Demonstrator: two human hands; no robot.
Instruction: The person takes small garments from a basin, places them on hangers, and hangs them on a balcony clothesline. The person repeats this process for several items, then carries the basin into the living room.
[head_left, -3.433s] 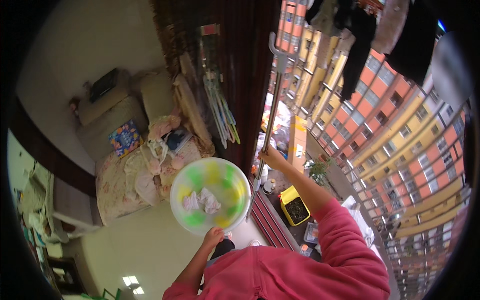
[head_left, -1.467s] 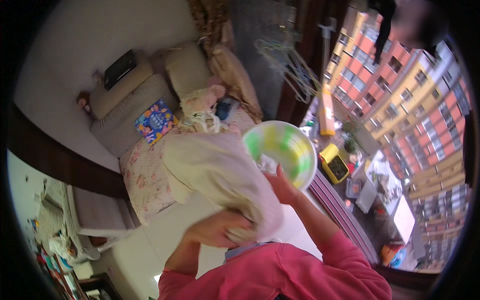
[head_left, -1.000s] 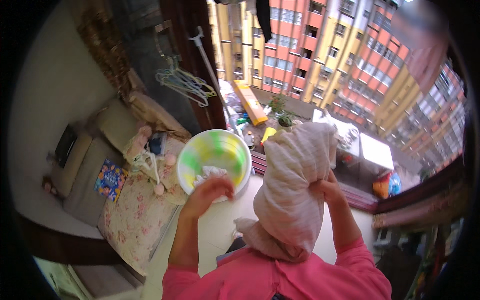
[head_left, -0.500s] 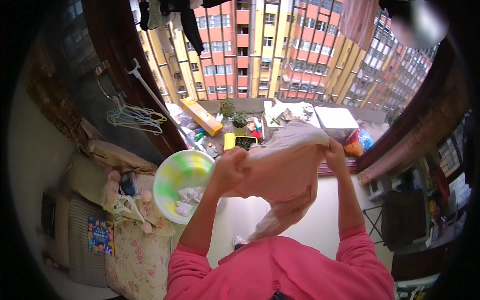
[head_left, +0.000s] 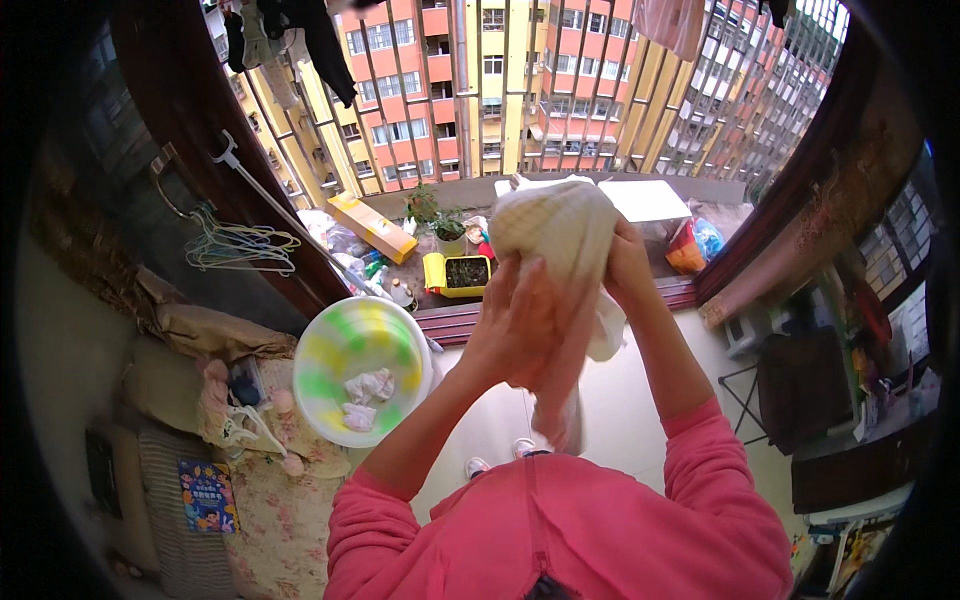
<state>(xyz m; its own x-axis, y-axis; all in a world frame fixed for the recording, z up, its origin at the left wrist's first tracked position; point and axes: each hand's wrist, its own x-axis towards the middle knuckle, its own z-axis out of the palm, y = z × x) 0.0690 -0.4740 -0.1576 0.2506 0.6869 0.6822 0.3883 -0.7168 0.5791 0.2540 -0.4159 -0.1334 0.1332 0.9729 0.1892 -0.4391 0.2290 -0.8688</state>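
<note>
I hold a pale beige cloth (head_left: pixel 555 225), bunched and raised in front of my chest, with its end hanging down. My left hand (head_left: pixel 515 320) is closed against the cloth's middle, fingers curved over it. My right hand (head_left: pixel 625 260) grips its upper right side, partly hidden by the folds. To the left on the floor is a white basin with green and yellow patches (head_left: pixel 315 355), holding crumpled white pieces of cloth (head_left: pixel 368 385). A silver pole with a forked top (head_left: pixel 255 180) leans behind the basin, beside several hangers (head_left: pixel 240 252) hanging at the dark door frame.
A bed with floral bedding (head_left: pixel 270 500) lies at the left. Ahead, beyond a sill (head_left: pixel 450 325), are a yellow planter (head_left: pixel 465 270), a long box (head_left: pixel 372 225), plants and bags before railings. A dark folding chair (head_left: pixel 800 380) stands right; laundry (head_left: pixel 310 40) hangs overhead.
The pole and basin have been released and the beige cloth taken up. My view has turned toward the balcony. Since half a second ago, the cloth has risen and bunched, and my hands are closer together.
</note>
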